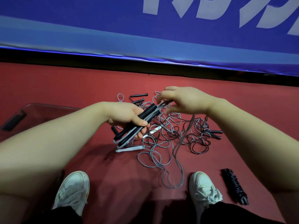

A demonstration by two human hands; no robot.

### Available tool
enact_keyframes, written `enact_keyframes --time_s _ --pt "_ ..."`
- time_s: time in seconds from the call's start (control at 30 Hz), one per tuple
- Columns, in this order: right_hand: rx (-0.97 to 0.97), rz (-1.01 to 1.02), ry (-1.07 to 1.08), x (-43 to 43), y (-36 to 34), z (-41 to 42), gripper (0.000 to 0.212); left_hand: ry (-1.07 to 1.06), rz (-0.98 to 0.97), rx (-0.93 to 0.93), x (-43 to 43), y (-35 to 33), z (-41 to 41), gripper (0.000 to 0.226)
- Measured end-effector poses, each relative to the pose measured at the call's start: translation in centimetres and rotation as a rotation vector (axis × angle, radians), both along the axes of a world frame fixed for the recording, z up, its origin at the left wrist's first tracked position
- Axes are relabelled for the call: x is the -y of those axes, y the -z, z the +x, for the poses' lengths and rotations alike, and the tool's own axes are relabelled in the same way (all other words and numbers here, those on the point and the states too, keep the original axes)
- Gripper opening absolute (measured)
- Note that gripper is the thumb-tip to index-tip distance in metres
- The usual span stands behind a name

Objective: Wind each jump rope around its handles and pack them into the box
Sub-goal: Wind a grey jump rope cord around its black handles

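Head camera showed me early progress: my left hand [127,116] gripped paired black handles [150,110], my right hand [186,101] pinched their grey rope [161,105] in its fingers [163,96] above the floor's [64,81] tangled pile [171,133], one wound rope [234,186] lying unboxed.

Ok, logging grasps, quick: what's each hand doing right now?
Left hand: grips the two black handles.
Right hand: pinches the grey rope just past the handle tops.

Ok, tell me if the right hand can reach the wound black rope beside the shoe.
Probably: the wound black rope lies uncovered on the floor, but the right hand pinches grey cord.
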State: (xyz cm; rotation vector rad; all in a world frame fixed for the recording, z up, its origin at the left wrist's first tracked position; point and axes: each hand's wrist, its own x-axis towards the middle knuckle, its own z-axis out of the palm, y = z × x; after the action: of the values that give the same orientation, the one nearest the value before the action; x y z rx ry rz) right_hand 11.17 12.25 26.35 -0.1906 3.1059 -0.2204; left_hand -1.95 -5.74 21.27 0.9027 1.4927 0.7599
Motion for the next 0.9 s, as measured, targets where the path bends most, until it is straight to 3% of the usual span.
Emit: enact_keyframes --time_s 0.03,0.1,0.23,0.4,0.47,0.57,0.6,0.67,0.7,0.77,0.83,0.9 --pt "-0.085 0.019 -0.041 0.1 -0.1 -0.1 0.032 0.0 0.0 -0.008 0.0 -0.1 0.0 0.01" --pt "-0.132 0.044 -0.051 0.3 -0.4 -0.3 0.035 -0.002 0.0 -0.046 -0.2 -0.1 -0.1 0.01" --pt "0.045 0.236 0.09 1.5 -0.3 -0.7 0.033 0.003 -0.026 -0.198 -0.8 0.2 -0.1 0.012" --pt "0.062 0.377 0.266 3.5 0.2 -1.5 0.027 0.023 -0.063 -0.271 -1.0 0.7 -0.5 0.015" --pt "0.126 0.189 0.37 3.3 1.1 -1.8 0.026 0.015 -0.061 -0.264 -0.3 0.7 -0.9 0.013" --pt "0.269 -0.341 0.448 2.1 1.8 -0.8 0.027 -0.06 -0.057 -0.239 1.1 0.3 -2.1 0.013" --pt "0.323 -0.429 0.439 1.7 1.9 -0.3 0.028 -0.082 -0.056 -0.246 1.6 0.0 -2.5 0.013" --pt "0.376 -0.367 0.358 0.7 2.0 0.3 0.028 -0.121 -0.052 -0.27 2.3 -0.3 -3.4 0.013" --pt "0.325 -0.285 0.32 -0.2 2.2 0.2 0.026 -0.144 -0.051 -0.274 2.5 -0.4 -3.6 0.011" --pt "0.024 -0.144 0.355 -2.2 2.2 -0.3 0.019 -0.186 -0.043 -0.247 2.7 -0.6 -3.7 0.008" --pt "-0.361 -0.099 0.528 -4.1 1.6 -1.0 0.021 -0.227 -0.007 -0.148 2.4 -1.0 -3.4 0.006" --pt "-0.549 -0.121 0.646 -5.0 1.6 -1.7 0.023 -0.259 0.057 -0.011 2.0 -2.0 -3.0 0.007"
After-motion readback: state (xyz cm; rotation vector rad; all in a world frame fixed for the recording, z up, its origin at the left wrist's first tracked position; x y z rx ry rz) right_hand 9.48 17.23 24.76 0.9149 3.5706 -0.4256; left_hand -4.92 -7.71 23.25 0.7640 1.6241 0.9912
